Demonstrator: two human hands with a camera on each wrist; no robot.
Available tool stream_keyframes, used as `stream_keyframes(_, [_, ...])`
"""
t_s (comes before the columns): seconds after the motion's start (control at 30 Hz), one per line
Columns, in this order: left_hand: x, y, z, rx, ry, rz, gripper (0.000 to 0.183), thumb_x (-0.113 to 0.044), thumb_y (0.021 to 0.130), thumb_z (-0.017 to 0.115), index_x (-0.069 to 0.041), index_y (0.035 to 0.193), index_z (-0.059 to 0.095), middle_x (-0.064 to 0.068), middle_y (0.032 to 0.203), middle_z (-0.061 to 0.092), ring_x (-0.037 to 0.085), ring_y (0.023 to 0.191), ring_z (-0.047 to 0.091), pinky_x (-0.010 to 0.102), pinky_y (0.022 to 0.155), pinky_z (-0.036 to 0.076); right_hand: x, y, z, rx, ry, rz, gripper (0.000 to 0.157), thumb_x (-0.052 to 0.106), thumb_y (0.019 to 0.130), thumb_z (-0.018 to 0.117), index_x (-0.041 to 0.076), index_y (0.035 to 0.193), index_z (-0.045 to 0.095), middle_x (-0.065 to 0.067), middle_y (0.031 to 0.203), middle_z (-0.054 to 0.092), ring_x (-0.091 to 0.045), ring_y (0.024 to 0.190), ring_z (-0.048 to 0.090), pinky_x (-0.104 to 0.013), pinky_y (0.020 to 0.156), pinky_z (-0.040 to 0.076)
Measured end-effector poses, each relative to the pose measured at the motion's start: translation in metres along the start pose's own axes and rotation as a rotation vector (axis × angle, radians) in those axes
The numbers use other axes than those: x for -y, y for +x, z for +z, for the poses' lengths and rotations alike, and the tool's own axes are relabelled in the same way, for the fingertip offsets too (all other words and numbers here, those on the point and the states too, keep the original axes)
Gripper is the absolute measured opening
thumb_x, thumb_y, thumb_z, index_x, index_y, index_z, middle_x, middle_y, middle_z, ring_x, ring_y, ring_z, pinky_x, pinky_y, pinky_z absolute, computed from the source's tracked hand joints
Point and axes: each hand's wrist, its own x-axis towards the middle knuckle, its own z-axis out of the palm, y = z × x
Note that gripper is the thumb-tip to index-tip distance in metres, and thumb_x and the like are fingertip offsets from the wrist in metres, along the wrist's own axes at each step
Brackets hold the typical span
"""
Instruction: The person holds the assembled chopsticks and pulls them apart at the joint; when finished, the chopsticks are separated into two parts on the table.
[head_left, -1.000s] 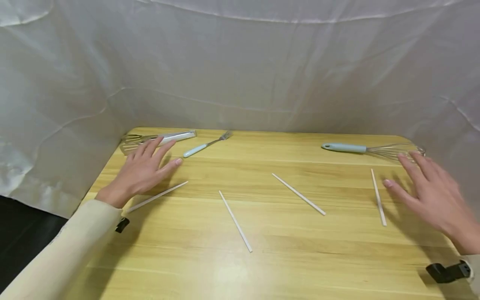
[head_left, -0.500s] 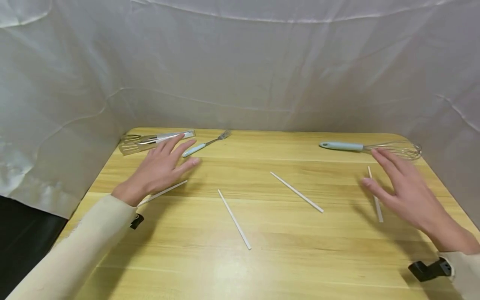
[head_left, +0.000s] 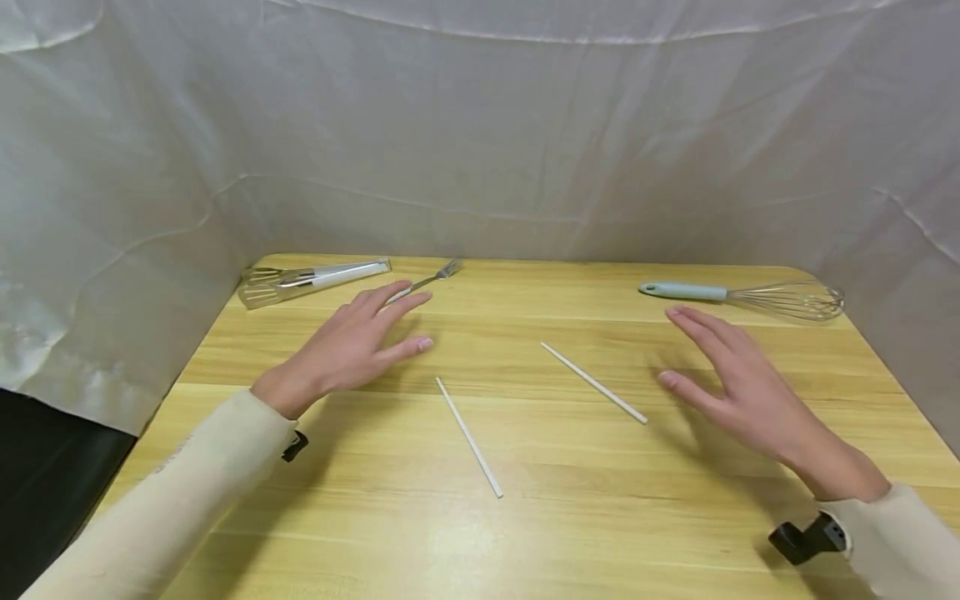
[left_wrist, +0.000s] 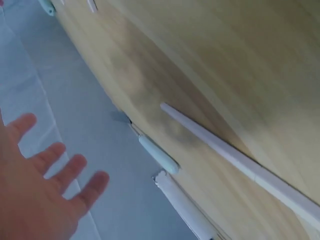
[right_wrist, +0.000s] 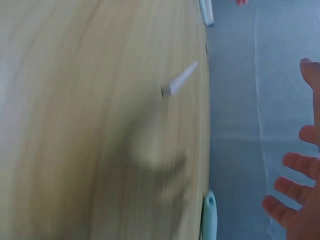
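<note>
Both hands are up off the table, holding nothing, with the fingers stretched out and spread. The left hand (head_left: 348, 343) floats by the fork (head_left: 449, 269); its fingers hide part of the handle from the head view, but the left wrist view shows them apart from it. The right hand (head_left: 738, 393) has its thumb held away from the fingers, near the right stick (head_left: 592, 382), and the whisk (head_left: 718, 293) lies a bit past its fingertips, handle to the left. The left stick (head_left: 468, 437) lies flat on the table (head_left: 570, 525), slanted between the hands. A stick (left_wrist: 240, 157) also shows up big from the left wrist, can't tell which one. The tongs (head_left: 322, 277) sit back left near the fork, with pale wrinkly cloth (head_left: 480, 142) behind.
</note>
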Motion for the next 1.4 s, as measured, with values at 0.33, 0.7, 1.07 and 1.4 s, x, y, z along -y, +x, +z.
stream_keyframes(0.33, [-0.008, 0.006, 0.012, 0.046, -0.080, 0.232, 0.071, -0.055, 0.107, 0.065, -0.030, 0.168, 0.041, 0.004, 0.169, 0.044, 0.031, 0.156, 0.043, 0.059, 0.125, 0.039, 0.038, 0.007, 0.026, 0.041, 0.080, -0.033, 0.079, 0.028, 0.098, 0.082, 0.018, 0.167, 0.043, -0.019, 0.163, 0.052, -0.046, 0.148, 0.048, -0.075, 0.113, 0.040])
stream_keyframes(0.7, [-0.007, 0.012, 0.023, 0.144, -0.217, 0.395, 0.047, -0.036, 0.101, 0.080, -0.019, 0.143, 0.067, -0.005, 0.142, 0.064, 0.019, 0.137, 0.056, 0.048, 0.118, 0.047, 0.081, 0.004, 0.064, 0.144, 0.267, 0.021, 0.062, 0.033, 0.104, 0.077, 0.016, 0.158, 0.054, -0.006, 0.150, 0.065, -0.028, 0.131, 0.066, -0.054, 0.105, 0.057])
stream_keyframes(1.07, [-0.005, 0.012, 0.036, 0.264, -0.281, 0.408, 0.028, -0.031, 0.101, 0.080, -0.022, 0.127, 0.073, -0.009, 0.134, 0.066, 0.017, 0.124, 0.060, 0.045, 0.109, 0.052, 0.125, 0.005, 0.102, 0.266, 0.356, 0.049, 0.055, 0.046, 0.103, 0.076, 0.014, 0.145, 0.066, 0.009, 0.122, 0.072, -0.010, 0.109, 0.067, -0.035, 0.098, 0.058])
stream_keyframes(1.4, [-0.011, 0.015, 0.038, 0.351, -0.273, 0.395, 0.018, -0.027, 0.102, 0.078, -0.023, 0.120, 0.075, -0.009, 0.121, 0.068, 0.015, 0.116, 0.059, 0.040, 0.106, 0.051, 0.142, 0.007, 0.122, 0.322, 0.420, 0.056, 0.041, 0.046, 0.099, 0.082, 0.017, 0.126, 0.074, 0.012, 0.103, 0.070, -0.005, 0.092, 0.061, -0.024, 0.085, 0.054])
